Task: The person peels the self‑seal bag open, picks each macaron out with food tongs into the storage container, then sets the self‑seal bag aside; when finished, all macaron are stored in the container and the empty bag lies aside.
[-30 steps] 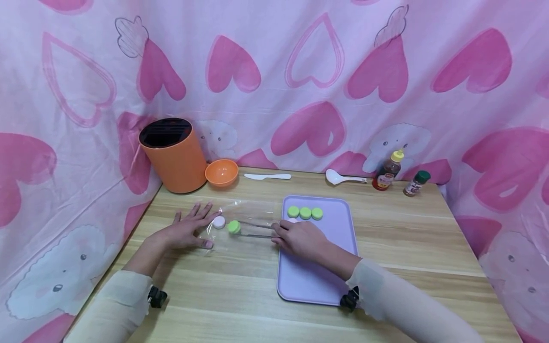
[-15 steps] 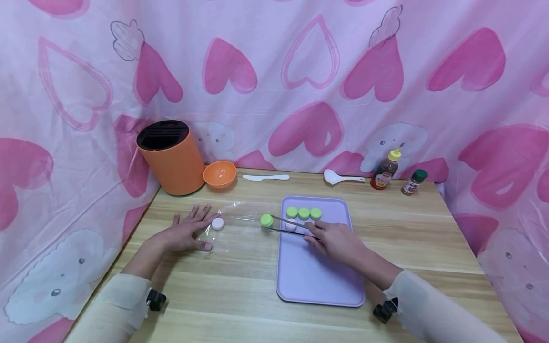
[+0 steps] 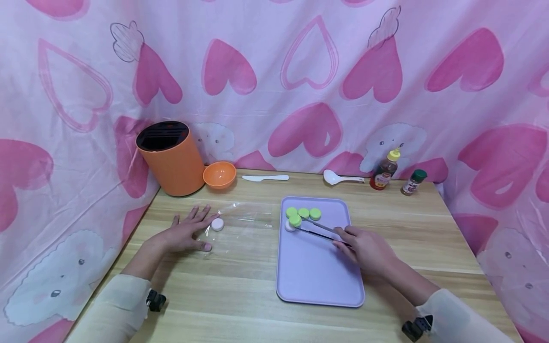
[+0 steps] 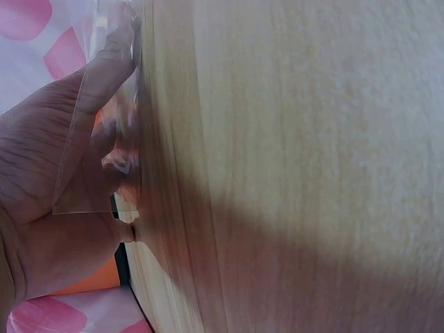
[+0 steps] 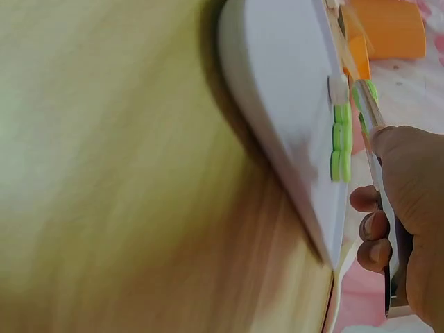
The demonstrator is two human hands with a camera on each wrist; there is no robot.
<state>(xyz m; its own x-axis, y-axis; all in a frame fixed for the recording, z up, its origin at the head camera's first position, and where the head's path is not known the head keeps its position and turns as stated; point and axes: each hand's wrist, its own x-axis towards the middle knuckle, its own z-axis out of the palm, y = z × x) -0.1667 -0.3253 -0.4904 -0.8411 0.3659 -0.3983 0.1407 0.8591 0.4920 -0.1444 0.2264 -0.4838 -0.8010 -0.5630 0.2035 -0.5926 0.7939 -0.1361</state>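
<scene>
We take the purple tray (image 3: 317, 281) as landmark. Our right hand (image 3: 369, 247) sits over the tray's right half, fingers curled round metal tweezers (image 3: 319, 228) that reach toward the tray's far left corner. The tweezer tips pinch a green disc (image 3: 294, 220), which hangs over that corner just in front of a row of three green discs (image 3: 303, 213) lying on the tray. A white disc (image 3: 289, 226) lies on the tray right beside the held one, touching or nearly so, we cannot tell which. In the right wrist view the tweezers (image 5: 378, 173) run along our fingers (image 5: 371, 225) above the tray edge (image 5: 277, 139).

Our left hand (image 3: 184, 233) lies flat on the wooden table (image 3: 240, 295), well left of the tray, fingers straight and spread, pressing the near end of a clear plastic bag (image 3: 240, 221). The bag stretches from that hand toward the tray's left edge. A second white disc (image 3: 217, 224) sits at our fingertips, on or in the bag.

Beyond the tray: white spoon (image 3: 343, 178), sauce bottle (image 3: 384, 170), spice jar (image 3: 414, 182), white plastic knife (image 3: 265, 177), orange bowl (image 3: 219, 174), orange cylinder (image 3: 170, 157).
</scene>
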